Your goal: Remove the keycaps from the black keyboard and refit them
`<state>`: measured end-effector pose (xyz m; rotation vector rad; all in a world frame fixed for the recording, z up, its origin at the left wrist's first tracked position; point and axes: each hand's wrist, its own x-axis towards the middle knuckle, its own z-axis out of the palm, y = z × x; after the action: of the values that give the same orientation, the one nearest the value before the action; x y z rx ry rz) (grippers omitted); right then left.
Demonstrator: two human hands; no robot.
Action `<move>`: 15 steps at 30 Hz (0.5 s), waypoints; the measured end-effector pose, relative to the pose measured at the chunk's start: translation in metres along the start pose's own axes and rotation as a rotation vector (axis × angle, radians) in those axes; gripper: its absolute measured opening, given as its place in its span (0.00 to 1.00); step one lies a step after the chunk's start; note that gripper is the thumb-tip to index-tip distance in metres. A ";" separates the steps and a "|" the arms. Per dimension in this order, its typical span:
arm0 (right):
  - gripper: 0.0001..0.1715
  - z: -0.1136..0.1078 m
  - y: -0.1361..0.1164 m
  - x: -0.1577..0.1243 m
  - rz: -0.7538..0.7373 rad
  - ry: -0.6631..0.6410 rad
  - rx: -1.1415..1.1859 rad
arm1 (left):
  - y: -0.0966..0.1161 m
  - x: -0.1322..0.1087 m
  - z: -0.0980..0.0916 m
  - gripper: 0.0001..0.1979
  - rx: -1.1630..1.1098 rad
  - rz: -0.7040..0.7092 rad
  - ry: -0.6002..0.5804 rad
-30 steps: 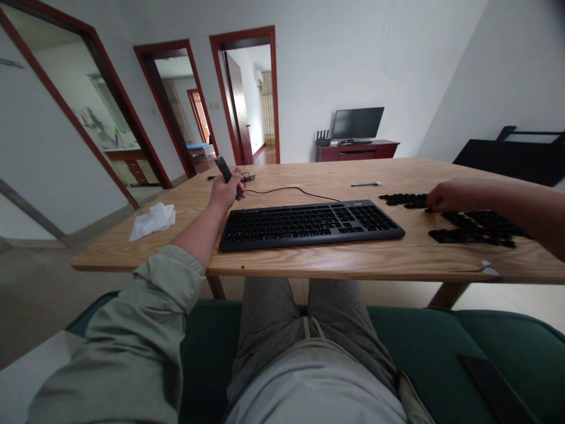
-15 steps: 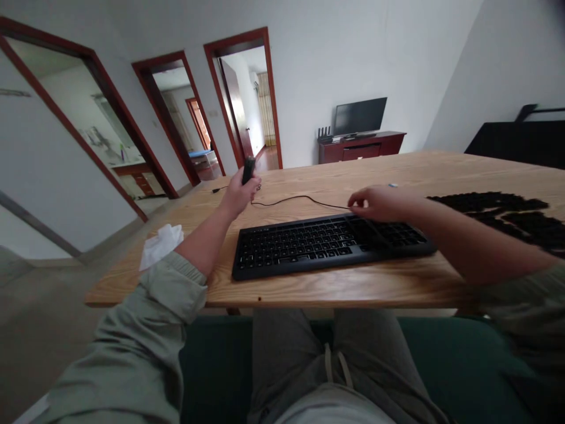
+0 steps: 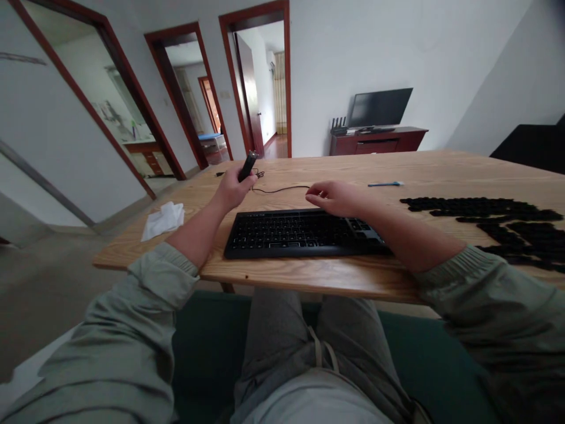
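**Your left hand (image 3: pixel 232 189) holds a slim black handheld stick (image 3: pixel 248 166) over the desk (image 3: pixel 309 282), and your right hand (image 3: pixel 338 198) sits at the black keyboard (image 3: pixel 300 234).**

Your left grip is pressed closed around the stick's lower part, with its upper end tilting up and to the right, beyond the keyboard's far edge. Your right grip is loosely spread and empty, its fingers curled at the keyboard's far edge; you cannot tell whether they touch it. A thin black cable (image 3: pixel 280 190) runs along the wood behind the keyboard, near your left hand. Rows of loose black keycaps (image 3: pixel 481 215) lie to your right, with a blue-and-white pen (image 3: pixel 385 184) beyond your right hand. A crumpled white tissue (image 3: pixel 162 221) lies left of your left forearm.
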<state>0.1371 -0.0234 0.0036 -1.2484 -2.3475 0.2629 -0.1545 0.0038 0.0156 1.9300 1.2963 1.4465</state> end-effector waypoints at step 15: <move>0.31 0.032 0.018 -0.018 0.092 -0.087 -0.264 | -0.040 0.002 0.008 0.17 0.480 0.206 -0.230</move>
<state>0.1427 -0.0263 -0.0369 -1.4975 -2.4630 0.0370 -0.1645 0.0267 -0.0163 2.5175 1.4641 1.0141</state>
